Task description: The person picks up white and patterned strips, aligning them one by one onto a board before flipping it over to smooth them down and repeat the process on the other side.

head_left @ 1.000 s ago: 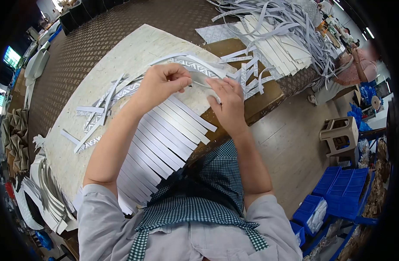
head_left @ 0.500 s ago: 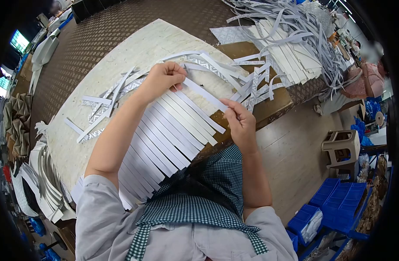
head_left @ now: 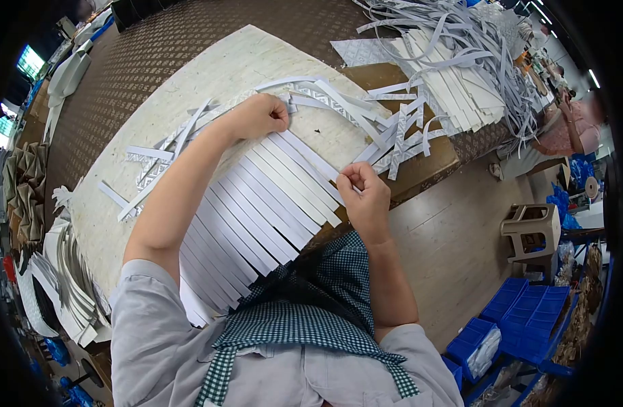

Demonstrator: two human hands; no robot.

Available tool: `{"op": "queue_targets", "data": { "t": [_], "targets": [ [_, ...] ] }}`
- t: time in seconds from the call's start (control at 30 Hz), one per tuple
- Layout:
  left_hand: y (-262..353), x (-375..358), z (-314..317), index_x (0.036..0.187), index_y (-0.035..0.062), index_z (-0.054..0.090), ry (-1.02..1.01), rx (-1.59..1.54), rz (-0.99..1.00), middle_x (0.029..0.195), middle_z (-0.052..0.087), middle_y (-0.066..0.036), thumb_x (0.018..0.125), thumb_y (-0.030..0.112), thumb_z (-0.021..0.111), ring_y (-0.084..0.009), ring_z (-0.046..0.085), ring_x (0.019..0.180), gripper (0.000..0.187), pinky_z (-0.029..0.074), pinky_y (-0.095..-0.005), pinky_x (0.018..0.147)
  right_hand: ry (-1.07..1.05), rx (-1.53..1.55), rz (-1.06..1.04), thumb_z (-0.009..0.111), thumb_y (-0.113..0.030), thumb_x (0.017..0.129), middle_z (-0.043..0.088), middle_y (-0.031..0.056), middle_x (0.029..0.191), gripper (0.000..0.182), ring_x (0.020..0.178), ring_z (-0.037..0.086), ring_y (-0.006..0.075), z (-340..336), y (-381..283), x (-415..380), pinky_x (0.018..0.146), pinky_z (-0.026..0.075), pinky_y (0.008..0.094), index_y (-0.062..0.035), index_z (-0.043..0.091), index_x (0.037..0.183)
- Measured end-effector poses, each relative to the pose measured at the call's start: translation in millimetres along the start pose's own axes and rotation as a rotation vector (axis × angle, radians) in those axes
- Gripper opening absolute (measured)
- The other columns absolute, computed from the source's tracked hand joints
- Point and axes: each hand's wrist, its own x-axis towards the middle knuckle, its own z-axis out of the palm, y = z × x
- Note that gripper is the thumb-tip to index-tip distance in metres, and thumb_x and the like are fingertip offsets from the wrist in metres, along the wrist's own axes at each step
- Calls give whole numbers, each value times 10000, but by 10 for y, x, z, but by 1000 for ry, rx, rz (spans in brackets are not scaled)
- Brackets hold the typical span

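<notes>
A narrow white strip (head_left: pixel 311 154) stretches between my two hands, lying along the right edge of a row of strips. My left hand (head_left: pixel 262 117) pinches its far end. Closed on the near end, close to the board's edge, is my right hand (head_left: pixel 364 202). The row of white strips (head_left: pixel 257 197) lies side by side on a pale board (head_left: pixel 257 61), their near ends hanging toward my checked apron. Beyond my left hand, loose patterned and plain strips (head_left: pixel 338 102) are scattered over the board.
A stack of white strips (head_left: pixel 454 81) and a heap of tangled grey strips (head_left: pixel 488 47) lie at the far right. A beige stool (head_left: pixel 531 230) and blue bins (head_left: pixel 529 305) stand on the floor to the right. Another person (head_left: pixel 573 129) is at the right edge.
My right hand has moved down and left, bringing the strip from a raised slant onto the right edge of the row. My left hand has stayed near the far end.
</notes>
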Motion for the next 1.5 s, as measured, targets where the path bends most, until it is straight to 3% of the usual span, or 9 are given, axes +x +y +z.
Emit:
{"op": "queue_targets", "data": {
  "t": [0.4,0.6,0.73,0.87,0.97,1.07,1.2,1.43,1.5],
  "targets": [
    [214,-5,35,856,52,678,18,368,6,957,633,-95,813,77,659,-272,631,891,53,506,-378,782,-24,-98,-16,697,-129,848,658,56,733,80,641,639,211,-8,-36,-1,616,503,341,-72,647,877],
    [161,-170,403,887,97,629,329,576,386,991,579,-68,838,81,603,-263,612,1002,58,533,-401,767,8,-193,-75,705,-116,820,659,46,780,84,667,645,219,32,-1,-13,610,511,348,-85,640,864],
    [125,-460,592,1030,120,681,369,555,558,1002,596,-37,835,72,599,-229,612,994,217,544,-350,784,33,-260,-113,709,-108,809,663,47,790,94,682,650,234,53,15,-16,612,518,356,-93,634,863],
    [116,-672,634,1212,100,679,315,543,604,1265,610,-91,860,118,595,-295,564,1212,363,506,-373,963,31,-298,-151,717,-108,803,670,48,838,107,688,651,241,49,33,-18,604,519,360,-101,623,855],
    [136,-805,607,1351,90,605,189,561,547,1465,505,-133,902,226,589,-355,448,1371,470,400,-476,1096,-37,-386,-120,724,-98,802,674,50,967,135,851,655,237,17,-1,-38,704,530,355,-98,654,917],
    [130,-894,658,1451,96,509,135,586,464,1576,384,-133,943,314,558,-361,340,1457,556,304,-564,1143,25,-505,-385,717,-147,834,655,65,1169,253,1107,597,265,40,-117,-77,925,492,397,-73,678,1072],
    [140,-912,685,1499,109,447,114,608,430,1613,320,-125,976,414,528,-351,284,1488,611,277,-604,1147,-176,-611,-553,665,-282,896,586,89,1383,457,1303,493,294,213,-91,-168,1135,310,535,-35,630,1278],
    [177,-811,787,1450,82,505,182,525,436,1564,380,-135,954,486,565,-346,339,1456,642,301,-565,1152,-258,-639,-586,676,-279,890,647,81,1316,389,1298,514,272,-159,-111,-245,1140,289,577,-39,691,1195],
    [180,-773,803,1434,76,524,185,490,455,1557,390,-135,955,476,573,-344,343,1454,626,307,-552,1155,-220,-569,-607,713,-238,847,715,58,1142,255,1175,570,272,-204,-182,-210,1071,359,525,-53,731,1022]
  ]
}}
